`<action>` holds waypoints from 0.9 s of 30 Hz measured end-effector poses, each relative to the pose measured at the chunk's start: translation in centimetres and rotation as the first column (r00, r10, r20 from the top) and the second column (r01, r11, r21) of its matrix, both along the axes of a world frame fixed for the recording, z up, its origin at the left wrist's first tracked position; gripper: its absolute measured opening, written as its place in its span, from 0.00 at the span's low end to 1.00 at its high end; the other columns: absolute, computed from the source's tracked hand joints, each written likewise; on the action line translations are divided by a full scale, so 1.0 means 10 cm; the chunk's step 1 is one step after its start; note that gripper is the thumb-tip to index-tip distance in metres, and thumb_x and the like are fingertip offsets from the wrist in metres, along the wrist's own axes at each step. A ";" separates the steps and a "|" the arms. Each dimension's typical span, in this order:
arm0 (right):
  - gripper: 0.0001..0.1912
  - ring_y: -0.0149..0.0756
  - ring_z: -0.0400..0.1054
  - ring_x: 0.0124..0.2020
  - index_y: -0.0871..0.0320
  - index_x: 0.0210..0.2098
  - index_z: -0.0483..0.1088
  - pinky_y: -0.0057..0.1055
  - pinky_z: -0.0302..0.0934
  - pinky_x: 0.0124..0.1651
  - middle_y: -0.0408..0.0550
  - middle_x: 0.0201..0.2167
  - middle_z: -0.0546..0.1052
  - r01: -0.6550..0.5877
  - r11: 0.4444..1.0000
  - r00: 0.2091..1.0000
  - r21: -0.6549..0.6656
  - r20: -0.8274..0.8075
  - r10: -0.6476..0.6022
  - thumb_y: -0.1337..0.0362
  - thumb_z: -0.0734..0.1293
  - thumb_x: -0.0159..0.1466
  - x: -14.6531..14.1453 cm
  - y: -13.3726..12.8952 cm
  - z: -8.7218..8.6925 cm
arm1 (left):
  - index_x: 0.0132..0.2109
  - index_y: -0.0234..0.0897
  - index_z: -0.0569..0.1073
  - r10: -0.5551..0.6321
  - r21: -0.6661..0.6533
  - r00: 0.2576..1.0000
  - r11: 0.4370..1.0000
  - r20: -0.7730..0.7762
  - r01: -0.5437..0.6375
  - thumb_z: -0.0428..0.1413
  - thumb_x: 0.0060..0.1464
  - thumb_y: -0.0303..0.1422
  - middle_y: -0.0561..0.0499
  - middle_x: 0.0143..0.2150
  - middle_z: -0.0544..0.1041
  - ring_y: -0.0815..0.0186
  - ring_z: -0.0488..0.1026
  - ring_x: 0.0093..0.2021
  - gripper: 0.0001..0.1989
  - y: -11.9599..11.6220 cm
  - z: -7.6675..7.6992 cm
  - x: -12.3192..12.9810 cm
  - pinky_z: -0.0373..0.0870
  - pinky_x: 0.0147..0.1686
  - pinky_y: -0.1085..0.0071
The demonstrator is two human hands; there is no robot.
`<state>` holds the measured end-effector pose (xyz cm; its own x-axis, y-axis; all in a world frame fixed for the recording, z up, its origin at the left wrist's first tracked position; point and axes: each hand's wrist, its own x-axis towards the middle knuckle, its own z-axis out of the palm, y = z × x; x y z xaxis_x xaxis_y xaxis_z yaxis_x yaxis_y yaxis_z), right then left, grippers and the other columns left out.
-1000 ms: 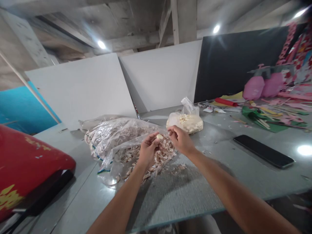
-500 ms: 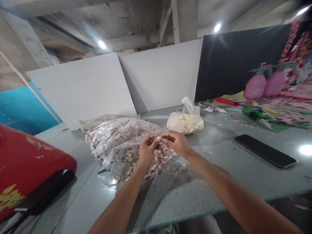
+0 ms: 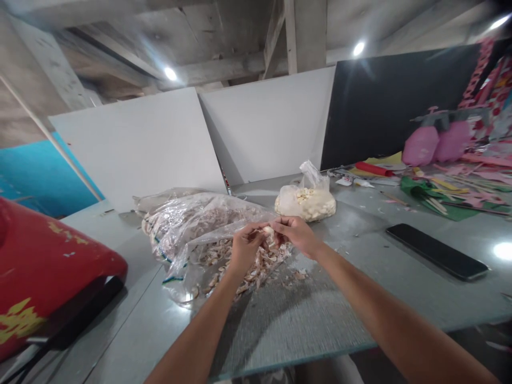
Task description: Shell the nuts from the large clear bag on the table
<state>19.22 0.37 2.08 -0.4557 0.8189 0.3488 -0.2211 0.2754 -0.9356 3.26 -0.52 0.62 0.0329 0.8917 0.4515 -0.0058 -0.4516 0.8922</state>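
Note:
Between the fingertips of both hands is a pale garlic clove (image 3: 269, 230), with loose skin hanging under it. My left hand (image 3: 245, 249) pinches it from the left and my right hand (image 3: 299, 236) from the right. Just below lies a heap of papery skins and unpeeled cloves (image 3: 256, 273), spilling from the mouth of a large clear plastic bag (image 3: 196, 213). Behind my right hand stands a smaller clear bag of smooth, cream-coloured cloves (image 3: 316, 205), its top gathered upward. Fingers partly cover the clove.
A black phone (image 3: 436, 250) lies on the grey table (image 3: 320, 320) at right. Pink spray bottles (image 3: 422, 145), a red roll (image 3: 374, 169) and coloured scraps crowd the back right. A red object (image 3: 52, 266) stands at left. White boards (image 3: 268, 122) lean behind the table.
The hands have shifted slightly right and turned, and more of the pale clove shows, with skin hanging beneath it. The camera view has moved a little; the bags and phone stay put.

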 end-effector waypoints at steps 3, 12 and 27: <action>0.16 0.26 0.63 0.18 0.61 0.29 0.65 0.25 0.60 0.25 0.39 0.17 0.68 0.007 1.000 0.999 0.006 0.043 -0.007 0.52 0.64 0.57 -0.02 0.00 0.00 | 0.36 0.33 0.74 -0.002 -0.011 1.000 1.000 -0.013 0.002 0.61 0.43 0.35 0.55 0.21 0.72 0.72 0.67 0.19 0.13 -0.01 0.01 0.01 0.67 0.21 0.75; 0.15 0.24 0.60 0.16 0.57 0.29 0.58 0.23 0.57 0.20 0.36 0.20 0.61 0.043 0.996 0.997 0.079 0.065 -0.048 0.51 0.58 0.61 -0.07 0.07 -0.08 | 0.38 0.34 0.72 0.059 0.002 0.997 0.998 0.050 -0.059 0.60 0.45 0.37 0.56 0.23 0.71 0.74 0.66 0.19 0.14 0.03 -0.02 -0.01 0.65 0.21 0.77; 0.15 0.27 0.62 0.21 0.60 0.36 0.69 0.24 0.59 0.24 0.41 0.21 0.67 0.220 0.938 0.946 0.266 0.175 -0.272 0.55 0.60 0.60 -0.03 0.06 -0.08 | 0.40 0.34 0.73 0.129 0.064 0.992 0.990 -0.011 -0.128 0.60 0.45 0.39 0.54 0.24 0.72 0.74 0.65 0.19 0.16 0.02 -0.02 -0.02 0.63 0.20 0.77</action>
<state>18.88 0.94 1.30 -0.3334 0.8179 0.4689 0.0723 0.5181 -0.8523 3.02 -0.33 0.46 -0.0723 0.8588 0.5071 0.0692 -0.5029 0.8616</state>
